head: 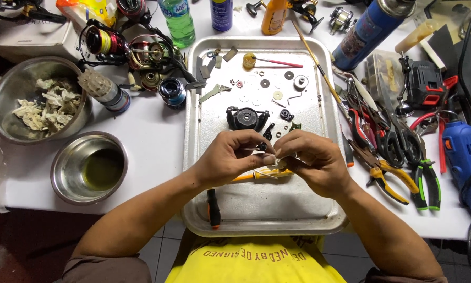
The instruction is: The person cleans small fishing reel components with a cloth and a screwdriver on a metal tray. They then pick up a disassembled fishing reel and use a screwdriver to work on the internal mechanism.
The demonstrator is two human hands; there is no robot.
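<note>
My left hand (230, 157) and my right hand (311, 160) meet over the middle of a metal tray (193, 157). Between their fingertips sits a small black reel part (263, 146), pinched by the left hand's thumb and fingers. The right hand's fingers close on a pale scrap, perhaps cloth or tissue (280, 165), pressed against that part. A yellow-handled tool (246, 177) lies under the hands on the tray. Just beyond the hands rests a black reel body (247, 118), with small washers and screws (269, 89) scattered farther back.
Two steel bowls sit at the left: one with crumpled rags (39, 99), one with yellowish liquid (91, 167). Fishing reels (136, 52) crowd the back left. Pliers and scissors (398, 152), a blue power tool (463, 152) and a blue spray can (374, 26) lie to the right.
</note>
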